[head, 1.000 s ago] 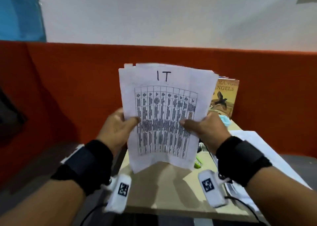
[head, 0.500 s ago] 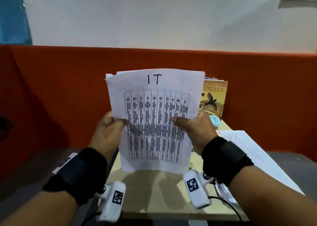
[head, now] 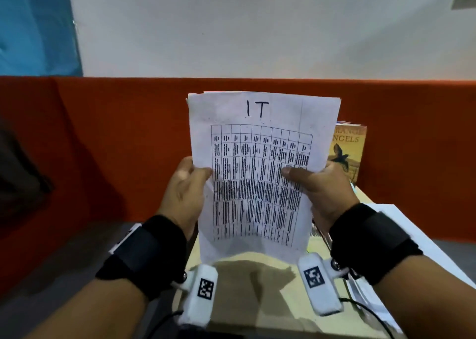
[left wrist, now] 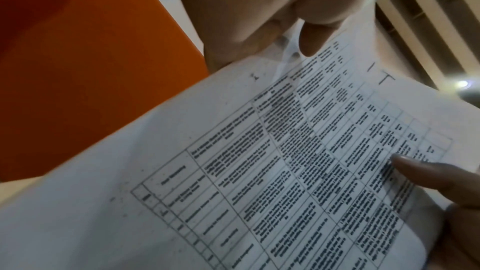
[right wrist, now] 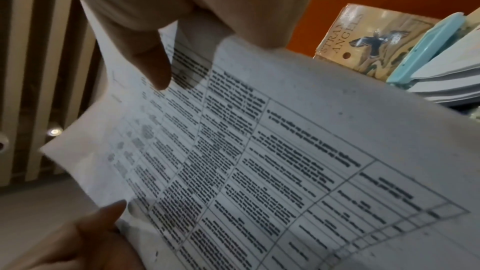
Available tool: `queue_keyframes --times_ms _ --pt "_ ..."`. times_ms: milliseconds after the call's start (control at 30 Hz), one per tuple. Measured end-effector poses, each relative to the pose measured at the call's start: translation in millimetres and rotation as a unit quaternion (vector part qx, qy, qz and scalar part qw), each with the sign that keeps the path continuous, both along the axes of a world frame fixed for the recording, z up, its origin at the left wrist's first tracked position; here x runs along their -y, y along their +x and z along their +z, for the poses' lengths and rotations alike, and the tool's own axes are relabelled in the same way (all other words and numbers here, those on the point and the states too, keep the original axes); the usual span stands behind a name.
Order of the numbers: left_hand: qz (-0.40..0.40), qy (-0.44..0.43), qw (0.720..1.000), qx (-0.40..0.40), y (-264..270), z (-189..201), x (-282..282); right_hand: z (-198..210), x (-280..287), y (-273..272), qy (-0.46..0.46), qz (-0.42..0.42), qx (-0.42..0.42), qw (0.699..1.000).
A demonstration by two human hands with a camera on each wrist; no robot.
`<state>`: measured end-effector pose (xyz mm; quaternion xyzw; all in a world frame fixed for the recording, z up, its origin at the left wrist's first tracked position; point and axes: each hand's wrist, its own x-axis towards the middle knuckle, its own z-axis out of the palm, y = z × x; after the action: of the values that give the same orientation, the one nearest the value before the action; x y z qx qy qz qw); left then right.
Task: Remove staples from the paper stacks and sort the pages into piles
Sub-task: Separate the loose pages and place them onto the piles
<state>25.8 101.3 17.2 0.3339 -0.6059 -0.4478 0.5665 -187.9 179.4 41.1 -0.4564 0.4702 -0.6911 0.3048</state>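
A paper stack with a printed table and "IT" handwritten at the top stands upright in front of me, above the small table. My left hand grips its left edge, thumb on the front sheet. My right hand grips the right edge the same way. The left wrist view shows the paper stack close up, with the left thumb on top and the right thumb at the far side. In the right wrist view the paper stack fills the frame. No staple is visible.
A beige table lies below the hands. A book leans on the orange partition behind it. More white pages lie at the right. The right wrist view shows a light-blue stapler-like tool beside stacked sheets.
The sheets behind the front page have been squared up, so the fanned top edges have closed. Both hands keep their grip on the stack's sides.
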Motion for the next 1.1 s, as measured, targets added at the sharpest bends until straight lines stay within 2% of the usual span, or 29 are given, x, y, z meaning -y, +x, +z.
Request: queue_keyframes --times_ms 100,200,300,367,400,433,467,500,533,567,600,633,667,700,767,800,833,867,900,933,967,1000,1033,1067,1100 --pt "-0.001 0.035 0.999 0.007 1.2 -12.2 1.9 -10.0 0.8 -1.9 0.022 -0.009 0.004 1.000" --pt "-0.016 0.029 0.998 0.062 0.5 -30.9 -0.6 -28.3 0.6 -1.3 0.042 -0.002 0.001 0.999" --pt "-0.016 0.006 0.991 0.133 4.0 -40.5 5.4 -27.2 3.3 -2.4 0.062 -0.007 -0.015 0.998" --pt "0.010 -0.028 0.987 0.155 7.0 -32.1 9.2 -12.4 1.4 -5.5 0.064 -0.050 -0.036 0.996" --pt "0.037 -0.062 0.984 0.166 9.0 -21.8 10.3 -0.1 -2.0 -8.3 0.048 -0.118 -0.077 0.989" --pt "0.070 -0.104 0.975 0.182 10.5 -10.0 9.8 14.6 -9.1 -9.3 0.012 -0.224 -0.144 0.964" --pt "0.103 -0.167 0.957 0.214 10.4 4.0 9.0 31.6 -19.3 -6.7 -0.060 -0.319 -0.231 0.917" --pt "0.129 -0.219 0.926 0.277 9.3 19.4 4.0 51.4 -33.4 2.1 -0.160 -0.367 -0.337 0.852" --pt "0.148 -0.249 0.890 0.351 4.9 35.7 -4.0 69.7 -43.6 13.9 -0.239 -0.370 -0.458 0.772" --pt "0.161 -0.263 0.857 0.413 -1.8 51.3 -14.0 86.4 -50.0 29.1 -0.258 -0.343 -0.580 0.692" --pt "0.158 -0.291 0.836 0.437 -10.9 64.9 -24.4 97.5 -53.8 42.8 -0.226 -0.305 -0.682 0.625" --pt "0.153 -0.326 0.816 0.453 -20.2 77.5 -34.3 106.7 -50.1 55.2 -0.155 -0.265 -0.760 0.573" --pt "0.150 -0.367 0.797 0.455 -28.6 86.2 -43.6 112.2 -42.4 63.4 -0.066 -0.230 -0.801 0.548" --pt "0.156 -0.392 0.778 0.465 -34.0 89.9 -51.1 115.1 -36.0 66.1 0.010 -0.208 -0.812 0.545" --pt "0.199 -0.384 0.760 0.486 -29.0 88.1 -48.4 115.6 -24.2 53.5 0.102 -0.186 -0.816 0.538" --pt "0.237 -0.371 0.758 0.481 -19.1 82.4 -38.4 113.7 -20.4 40.6 0.122 -0.182 -0.809 0.546" --pt "0.280 -0.354 0.762 0.463 -6.3 76.0 -28.2 111.4 -20.7 25.6 0.134 -0.176 -0.787 0.575" --pt "0.323 -0.332 0.772 0.435 8.2 66.2 -15.3 109.3 -24.0 10.8 0.146 -0.169 -0.744 0.630" --pt "0.353 -0.288 0.794 0.402 20.9 61.0 -11.0 106.0 -27.9 -3.1 0.154 -0.156 -0.685 0.695" --pt "0.364 -0.215 0.833 0.357 28.8 49.9 -0.4 100.3 -30.9 -14.9 0.154 -0.141 -0.613 0.762" --pt "0.331 -0.112 0.885 0.306 29.6 44.1 -0.1 92.0 -32.7 -20.7 0.145 -0.118 -0.529 0.828" --pt "0.257 0.001 0.938 0.232 27.5 35.3 2.4 80.2 -32.6 -24.4 0.130 -0.084 -0.435 0.887" --pt "0.131 0.104 0.978 0.127 21.2 29.4 1.5 70.1 -33.1 -22.6 0.109 -0.044 -0.331 0.936" --pt "0.008 0.174 0.984 0.024 14.6 23.6 1.0 58.1 -29.7 -20.8 0.090 -0.008 -0.231 0.969" --pt "-0.046 0.179 0.982 -0.035 9.3 18.7 1.9 47.3 -25.2 -18.7 0.074 0.020 -0.164 0.984"
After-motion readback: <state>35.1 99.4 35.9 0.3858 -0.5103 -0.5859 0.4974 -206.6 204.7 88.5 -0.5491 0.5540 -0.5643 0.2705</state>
